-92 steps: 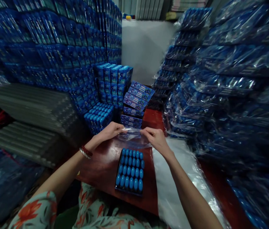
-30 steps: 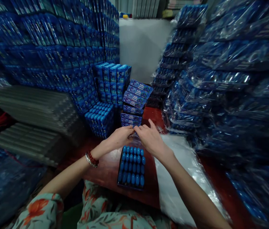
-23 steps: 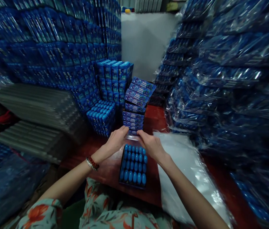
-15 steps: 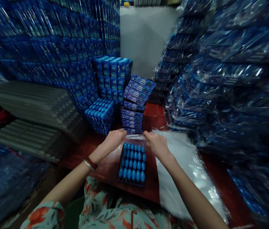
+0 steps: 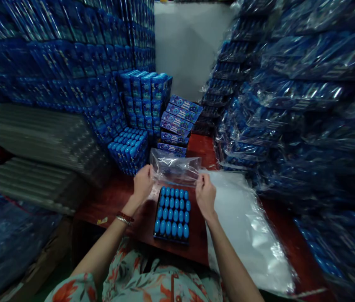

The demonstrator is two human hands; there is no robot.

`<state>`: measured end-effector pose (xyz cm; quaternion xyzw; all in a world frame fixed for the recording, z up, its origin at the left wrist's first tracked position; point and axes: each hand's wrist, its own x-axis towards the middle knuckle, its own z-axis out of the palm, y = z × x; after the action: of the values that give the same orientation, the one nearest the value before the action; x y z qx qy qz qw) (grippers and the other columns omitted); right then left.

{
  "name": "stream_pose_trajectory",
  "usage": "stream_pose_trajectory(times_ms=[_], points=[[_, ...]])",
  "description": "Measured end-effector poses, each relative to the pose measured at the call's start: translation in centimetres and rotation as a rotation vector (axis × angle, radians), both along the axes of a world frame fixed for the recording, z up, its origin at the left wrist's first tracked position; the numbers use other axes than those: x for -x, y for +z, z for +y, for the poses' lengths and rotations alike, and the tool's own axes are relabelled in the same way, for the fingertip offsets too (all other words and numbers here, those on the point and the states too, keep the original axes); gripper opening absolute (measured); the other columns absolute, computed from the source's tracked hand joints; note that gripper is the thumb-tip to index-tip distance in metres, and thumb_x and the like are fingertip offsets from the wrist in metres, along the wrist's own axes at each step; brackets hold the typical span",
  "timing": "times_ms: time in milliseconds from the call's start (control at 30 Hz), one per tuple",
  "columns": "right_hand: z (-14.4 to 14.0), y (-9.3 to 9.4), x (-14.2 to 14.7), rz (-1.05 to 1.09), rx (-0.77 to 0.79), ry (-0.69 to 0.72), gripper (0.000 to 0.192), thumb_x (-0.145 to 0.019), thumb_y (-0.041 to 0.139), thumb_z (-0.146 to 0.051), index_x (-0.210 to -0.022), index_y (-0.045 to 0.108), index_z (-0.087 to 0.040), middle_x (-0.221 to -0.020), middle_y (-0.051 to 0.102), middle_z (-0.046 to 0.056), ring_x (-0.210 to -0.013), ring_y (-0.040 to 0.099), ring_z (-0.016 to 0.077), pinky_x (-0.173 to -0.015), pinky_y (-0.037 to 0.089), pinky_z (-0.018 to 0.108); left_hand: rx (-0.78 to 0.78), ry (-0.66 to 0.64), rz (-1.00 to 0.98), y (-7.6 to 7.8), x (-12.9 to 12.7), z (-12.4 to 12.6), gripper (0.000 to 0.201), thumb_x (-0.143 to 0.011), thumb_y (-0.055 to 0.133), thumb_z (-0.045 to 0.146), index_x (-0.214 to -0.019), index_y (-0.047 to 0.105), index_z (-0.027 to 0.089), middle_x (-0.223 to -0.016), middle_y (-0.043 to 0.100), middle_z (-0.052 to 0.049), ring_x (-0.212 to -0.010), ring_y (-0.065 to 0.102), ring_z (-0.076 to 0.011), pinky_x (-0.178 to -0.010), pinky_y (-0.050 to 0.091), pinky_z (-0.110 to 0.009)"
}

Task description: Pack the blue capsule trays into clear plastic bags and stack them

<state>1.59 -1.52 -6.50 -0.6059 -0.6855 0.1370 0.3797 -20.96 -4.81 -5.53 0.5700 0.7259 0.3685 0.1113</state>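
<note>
Both hands pinch a clear plastic bag [image 5: 175, 169], left hand [image 5: 142, 184] and right hand [image 5: 205, 193] apart to spread its mouth above the blue tray [image 5: 172, 214] near the bench's [image 5: 123, 201] front edge.

Both forearms bare, reaching forward and converging slightly. Left hand [image 5: 142, 184] raised, back toward the camera, fingers curled and pinched shut, thumb side turned inward, beaded bracelet [image 5: 125, 218] on the wrist. Right hand [image 5: 205, 193] level with it and well apart, back up, fingers likewise pinched closed, wrist straight, elbows low by the torso
</note>
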Motion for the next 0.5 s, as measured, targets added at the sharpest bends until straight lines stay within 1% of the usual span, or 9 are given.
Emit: stream_pose_trajectory(times_ms=[33, 100, 167, 200, 267, 333, 433, 500], points=[[-0.1, -1.6, 0.1, 0.037, 0.063, 0.029, 0.031, -0.091, 0.029, -0.034, -0.091, 0.056, -0.021, -0.071, 0.061, 0.005, -0.063, 0.056, 0.0199, -0.061, 0.036, 0.029, 0.034, -0.066, -0.071, -1.7, -0.4, 0.1, 0.033, -0.093, 0.027, 0.028, -0.079, 0.054, 0.017, -0.079, 0.06, -0.005, -0.075, 0.055, -0.0165, -0.071, 0.041, -0.028], [0.0, -4.5, 0.3, 0.072, 0.15, 0.078, 0.029, -0.088, 0.029, -0.034, -0.084, 0.055, -0.022, -0.069, 0.06, 0.005, -0.062, 0.055, 0.0202, -0.059, 0.037, 0.029, 0.089, -0.164, -0.14, -4.9, -1.1, 0.3, 0.028, -0.09, 0.032, 0.026, -0.077, 0.055, 0.016, -0.077, 0.061, -0.004, -0.071, 0.055, -0.0152, -0.07, 0.043, -0.027], [-0.1, -6.5, 0.5, 0.087, 0.182, 0.103, 0.028, -0.086, 0.029, -0.034, -0.083, 0.054, -0.022, -0.071, 0.061, 0.005, -0.063, 0.056, 0.0202, -0.06, 0.04, 0.03, 0.109, -0.22, -0.167, -7.4, -1.7, 0.2, 0.023, -0.087, 0.036, 0.023, -0.076, 0.056, 0.016, -0.078, 0.062, -0.004, -0.072, 0.056, -0.0155, -0.072, 0.045, -0.027], [-0.3, -7.2, 0.6, 0.096, 0.197, 0.116, 0.028, -0.085, 0.028, -0.034, -0.083, 0.054, -0.022, -0.072, 0.061, 0.005, -0.064, 0.056, 0.0202, -0.062, 0.041, 0.031, 0.11, -0.24, -0.182, -8.3, -2.0, -0.1, 0.021, -0.086, 0.037, 0.022, -0.077, 0.056, 0.016, -0.08, 0.063, -0.005, -0.075, 0.056, -0.0161, -0.074, 0.045, -0.029], [-1.1, -7.9, 0.4, 0.109, 0.228, 0.138, 0.027, -0.084, 0.029, -0.033, -0.083, 0.053, -0.021, -0.074, 0.062, 0.005, -0.068, 0.057, 0.0204, -0.065, 0.044, 0.033, 0.104, -0.26, -0.208, -9.4, -2.4, -1.4, 0.02, -0.084, 0.037, 0.021, -0.08, 0.056, 0.016, -0.086, 0.062, -0.007, -0.081, 0.056, -0.0179, -0.079, 0.046, -0.032], [-2.7, -8.1, 0.0, 0.112, 0.26, 0.147, 0.025, -0.083, 0.03, -0.032, -0.082, 0.053, -0.021, -0.077, 0.063, 0.006, -0.073, 0.058, 0.0215, -0.069, 0.045, 0.036, 0.098, -0.266, -0.23, -10.0, -3.0, -3.6, 0.021, -0.084, 0.036, 0.022, -0.086, 0.056, 0.016, -0.094, 0.061, -0.009, -0.088, 0.055, -0.02, -0.086, 0.044, -0.035], [-5.7, -8.0, -0.7, 0.139, 0.334, 0.153, 0.024, -0.084, 0.032, -0.033, -0.085, 0.053, -0.022, -0.082, 0.064, 0.008, -0.078, 0.059, 0.0227, -0.073, 0.046, 0.038, 0.099, -0.263, -0.269, -10.4, -3.8, -7.0, 0.025, -0.086, 0.031, 0.024, -0.095, 0.054, 0.017, -0.102, 0.059, -0.011, -0.097, 0.053, -0.0216, -0.093, 0.041, -0.039], [-7.2, -7.6, -1.0, 0.175, 0.383, 0.161, 0.024, -0.086, 0.032, -0.034, -0.088, 0.052, -0.022, -0.083, 0.064, 0.007, -0.077, 0.059, 0.022, -0.072, 0.046, 0.037, 0.101, -0.235, -0.336, -10.3, -4.0, -8.5, 0.027, -0.089, 0.029, 0.029, -0.096, 0.053, 0.018, -0.099, 0.059, -0.01, -0.094, 0.053, -0.0211, -0.09, 0.042, -0.038]])
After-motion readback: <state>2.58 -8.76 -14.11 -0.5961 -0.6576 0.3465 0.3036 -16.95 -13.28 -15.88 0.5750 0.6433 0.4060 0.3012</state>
